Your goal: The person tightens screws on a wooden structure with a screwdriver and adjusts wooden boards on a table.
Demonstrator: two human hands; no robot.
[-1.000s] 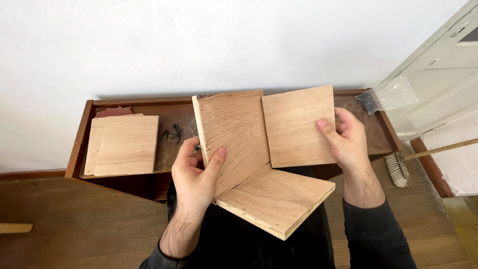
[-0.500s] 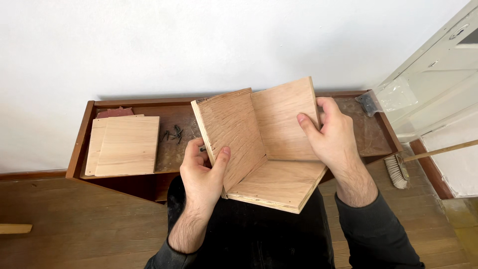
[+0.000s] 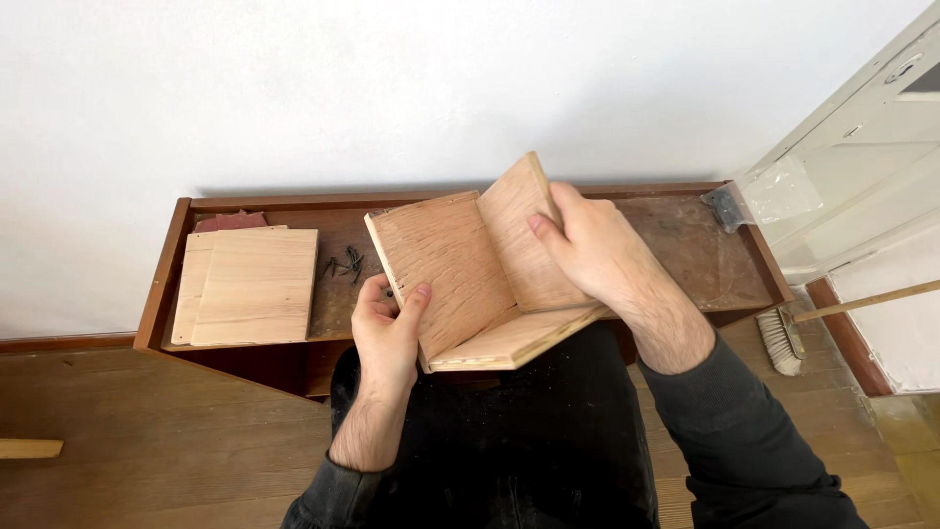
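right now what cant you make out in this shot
- Head view: the left hand covers the corner where the panels meet, so the joint there is hidden.
- Head view: the right hand hides the far side of the upright panel.
- Head view: the screws in the tray are too small to count.
- Head view: the broom handle is cut off by the right edge.

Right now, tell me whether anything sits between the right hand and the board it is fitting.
Nothing visible does. The right hand already grips the tilted board directly, pressing it against the two joined boards that the left hand holds.
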